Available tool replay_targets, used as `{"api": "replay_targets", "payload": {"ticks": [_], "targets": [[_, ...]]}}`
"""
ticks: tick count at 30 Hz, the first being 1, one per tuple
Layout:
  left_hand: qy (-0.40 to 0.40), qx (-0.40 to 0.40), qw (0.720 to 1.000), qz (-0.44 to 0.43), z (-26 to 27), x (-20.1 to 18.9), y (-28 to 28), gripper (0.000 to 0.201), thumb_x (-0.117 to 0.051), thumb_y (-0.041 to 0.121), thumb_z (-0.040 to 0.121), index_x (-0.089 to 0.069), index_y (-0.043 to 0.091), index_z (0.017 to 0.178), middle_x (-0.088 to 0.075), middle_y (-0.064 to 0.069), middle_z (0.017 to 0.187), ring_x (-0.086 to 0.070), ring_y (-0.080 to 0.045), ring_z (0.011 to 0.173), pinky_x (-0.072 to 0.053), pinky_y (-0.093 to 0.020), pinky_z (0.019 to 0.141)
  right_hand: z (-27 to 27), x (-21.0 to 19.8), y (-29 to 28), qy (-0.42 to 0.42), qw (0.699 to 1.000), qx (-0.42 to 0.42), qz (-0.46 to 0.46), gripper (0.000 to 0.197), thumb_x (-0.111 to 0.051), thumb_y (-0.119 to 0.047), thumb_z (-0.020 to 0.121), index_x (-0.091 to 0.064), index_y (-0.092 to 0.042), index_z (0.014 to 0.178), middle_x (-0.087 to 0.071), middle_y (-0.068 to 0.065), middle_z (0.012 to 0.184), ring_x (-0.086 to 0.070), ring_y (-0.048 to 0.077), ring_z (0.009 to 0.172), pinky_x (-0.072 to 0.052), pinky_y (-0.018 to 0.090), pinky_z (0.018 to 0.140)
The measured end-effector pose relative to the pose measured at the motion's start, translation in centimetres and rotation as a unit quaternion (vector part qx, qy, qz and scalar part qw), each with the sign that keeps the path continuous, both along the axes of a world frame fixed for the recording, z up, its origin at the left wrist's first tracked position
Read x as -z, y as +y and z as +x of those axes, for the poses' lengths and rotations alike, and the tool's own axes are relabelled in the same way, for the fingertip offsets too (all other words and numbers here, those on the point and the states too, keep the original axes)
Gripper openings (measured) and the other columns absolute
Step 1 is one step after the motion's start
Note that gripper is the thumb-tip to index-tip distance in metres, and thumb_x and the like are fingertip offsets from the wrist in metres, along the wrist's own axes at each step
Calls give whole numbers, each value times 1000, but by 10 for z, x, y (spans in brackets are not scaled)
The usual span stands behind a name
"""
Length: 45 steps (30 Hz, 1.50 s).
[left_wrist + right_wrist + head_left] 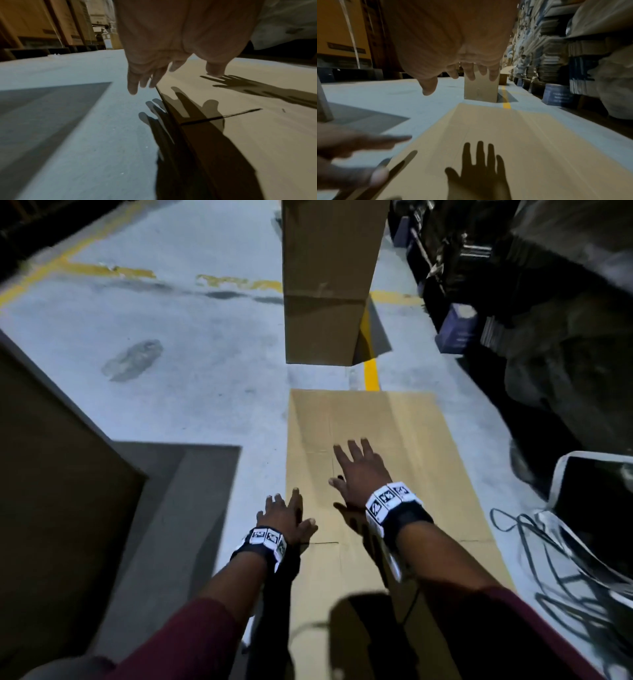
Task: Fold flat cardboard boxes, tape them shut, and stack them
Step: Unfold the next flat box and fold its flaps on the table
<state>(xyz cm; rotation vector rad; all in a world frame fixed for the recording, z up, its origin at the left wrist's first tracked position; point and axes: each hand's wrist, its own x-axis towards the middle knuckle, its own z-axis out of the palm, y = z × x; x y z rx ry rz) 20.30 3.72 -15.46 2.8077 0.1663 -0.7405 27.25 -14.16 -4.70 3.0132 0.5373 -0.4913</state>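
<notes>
A flat brown cardboard box [404,440] lies on the grey floor, running away from me. My left hand [286,513] hovers over its left edge with fingers spread and straight, holding nothing. My right hand [358,467] hangs above the middle of the sheet, fingers spread, and casts its shadow on the cardboard [530,135]. In the left wrist view the left hand [154,75] is above the flat box's edge [257,135], not touching it. In the right wrist view the right hand [462,78] is well clear of the sheet. A tall stack of folded boxes [329,285] stands beyond the sheet.
A large brown carton [51,474] stands at my left. A yellow floor line [371,371] runs beside the stack. Dark shelving with wrapped goods [548,302] lines the right side. Tangled black cables [565,577] and a white-edged dark object [596,491] lie at the near right.
</notes>
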Motion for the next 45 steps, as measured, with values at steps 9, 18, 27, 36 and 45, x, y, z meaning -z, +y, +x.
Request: {"api": "replay_targets", "payload": {"ticks": [9, 18, 27, 36, 45], "targets": [[-59, -116, 974, -185, 6, -6, -6, 61, -68, 43, 87, -46, 15, 137, -56, -16, 132, -54, -34, 123, -44, -34, 99, 15, -5, 26, -9, 999, -10, 30, 75, -44, -50, 104, -6, -23, 162, -8, 9, 169, 2, 35, 155, -19, 50, 121], [-56, -255, 911, -319, 20, -20, -27, 46, -82, 20, 74, -64, 16, 116, -74, -10, 108, -71, -26, 93, -59, -37, 82, 18, -15, 27, -1, 995, 26, 100, 75, -46, -50, 103, -8, -25, 162, -11, 6, 169, 1, 32, 156, -17, 47, 123], [-161, -118, 938, -285, 12, -267, -57, 20, -55, 12, 85, -66, 19, 100, -73, -12, 88, -67, -34, 84, -55, -37, 72, 7, -251, -21, -59, 985, 32, 158, 71, -43, -53, 103, -16, -24, 162, -14, 8, 169, -5, 34, 155, -18, 47, 123], [-172, 106, 974, -106, 25, -618, -40, 71, -57, 6, 83, -46, 40, 145, -71, -14, 116, -68, -38, 102, -54, -40, 84, 35, -612, -80, -125, 985, 25, 115, 66, -47, -52, 101, -27, -26, 159, -16, 9, 168, -4, 32, 156, -10, 50, 126], [-378, 486, 784, 80, 102, -888, 17, 70, -41, -7, 62, -72, 13, 122, -72, -9, 118, -73, -35, 95, -60, -38, 70, 53, -775, -151, -68, 977, 118, 162, 77, -55, -63, 93, -37, -18, 153, -42, 18, 154, -32, 35, 145, -30, 48, 118]]}}
